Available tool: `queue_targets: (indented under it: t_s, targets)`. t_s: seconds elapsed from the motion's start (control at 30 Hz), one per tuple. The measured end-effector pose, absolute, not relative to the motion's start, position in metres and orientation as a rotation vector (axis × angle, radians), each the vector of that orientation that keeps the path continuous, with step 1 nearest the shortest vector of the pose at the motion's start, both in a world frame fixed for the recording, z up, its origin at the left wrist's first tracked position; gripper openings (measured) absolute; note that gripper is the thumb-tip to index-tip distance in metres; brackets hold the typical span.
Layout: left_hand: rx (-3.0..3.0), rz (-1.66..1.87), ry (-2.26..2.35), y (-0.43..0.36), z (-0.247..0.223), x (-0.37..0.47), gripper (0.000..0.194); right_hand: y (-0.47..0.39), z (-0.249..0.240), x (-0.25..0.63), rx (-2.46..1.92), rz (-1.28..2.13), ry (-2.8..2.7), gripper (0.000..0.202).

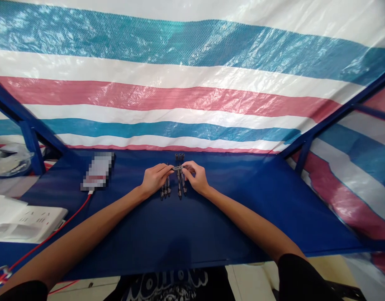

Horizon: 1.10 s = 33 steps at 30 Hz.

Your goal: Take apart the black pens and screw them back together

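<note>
Near the table's back edge, my left hand [155, 179] and my right hand [195, 177] pinch opposite ends of a small grey flat piece with a slot [178, 168]. The piece is too small to name more exactly. Partly beneath my left fingers lie several slim dark rods with pointed tips [165, 192]. More such dark rods [180, 188] extend toward me below the grey piece; I cannot tell whether they are joined to it. Just beyond my fingertips, a few short dark cylinders [180, 156] sit in a row.
The blue table [167, 234] meets a striped plastic sheet [180, 98] at the back. On the left lie a blurred-out phone-like device [97, 171] with a red cable [74, 215] and a white power strip [39, 217]. Blue frame bars [324, 119] slope at both sides.
</note>
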State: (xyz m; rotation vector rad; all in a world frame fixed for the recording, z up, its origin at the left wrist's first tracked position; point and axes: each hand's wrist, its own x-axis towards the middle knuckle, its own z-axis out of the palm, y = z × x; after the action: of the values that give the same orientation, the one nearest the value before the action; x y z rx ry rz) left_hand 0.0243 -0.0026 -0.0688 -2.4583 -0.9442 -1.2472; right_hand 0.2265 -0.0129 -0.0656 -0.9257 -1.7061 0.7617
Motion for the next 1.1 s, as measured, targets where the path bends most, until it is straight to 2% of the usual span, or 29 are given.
queue_targets:
  t_s: [0.13,0.63,1.1]
  targets:
    - [-2.448,-1.254,-0.952,-0.0026,-0.0686,0.0243,0.019,-0.0123,-0.0656,0.2266,-0.89,0.86,-1.649,0.021]
    - [-2.415,-1.252,-0.933,-0.0013,-0.0674,0.0238,0.017,-0.0114,-0.0652,0.2257,-0.927,0.819,-1.659,0.019]
    - [-2.432,-1.242,-0.937,-0.0023,-0.0684,0.0241,0.019,-0.0099,-0.0676,0.2247,-0.933,0.888,-1.596,0.028]
